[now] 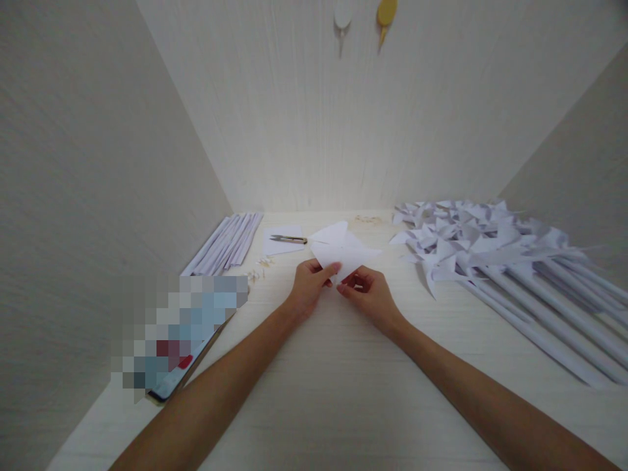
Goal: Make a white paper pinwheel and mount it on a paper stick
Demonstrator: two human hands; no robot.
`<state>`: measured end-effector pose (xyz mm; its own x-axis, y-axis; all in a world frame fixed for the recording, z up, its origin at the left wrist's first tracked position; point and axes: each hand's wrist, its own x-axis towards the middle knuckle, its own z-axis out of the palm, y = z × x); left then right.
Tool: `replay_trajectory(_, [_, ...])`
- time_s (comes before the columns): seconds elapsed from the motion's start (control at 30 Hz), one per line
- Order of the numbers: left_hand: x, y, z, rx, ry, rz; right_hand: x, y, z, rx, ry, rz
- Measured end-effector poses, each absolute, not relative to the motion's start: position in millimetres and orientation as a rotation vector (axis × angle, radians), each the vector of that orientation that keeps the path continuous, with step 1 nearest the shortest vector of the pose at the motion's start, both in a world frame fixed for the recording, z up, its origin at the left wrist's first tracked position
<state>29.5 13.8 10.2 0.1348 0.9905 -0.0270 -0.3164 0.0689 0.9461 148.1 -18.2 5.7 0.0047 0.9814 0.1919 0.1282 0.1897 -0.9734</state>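
My left hand [310, 285] is closed on a white paper square [338, 252] with slits cut in toward its middle, the thumb lying on top near the lower edge. At that sheet's lower corner my right hand [367, 293] has its thumb and fingers pinched together on the paper. The flaps spread out above and to the right of the fingers. Just beyond, to the left, thread snips [289, 239] lie on white paper [279, 248]. The fingers under the paper are hidden.
White paper pinwheels [461, 229] on rolled paper sticks [549, 320] are heaped at the right. Rolled paper sticks [226, 243] lie at the back left, with small pale bits [262, 263] nearby. A phone [196, 353] stands by the left wall. Two hooks [386, 14] hang on the back wall.
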Motion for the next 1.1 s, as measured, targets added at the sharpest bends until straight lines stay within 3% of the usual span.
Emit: replay_trajectory(1.1, [31.0,6.4,16.6,1.084,0.839,1.063,150.0,-14.1,1.1,-1.061,-1.273,1.0])
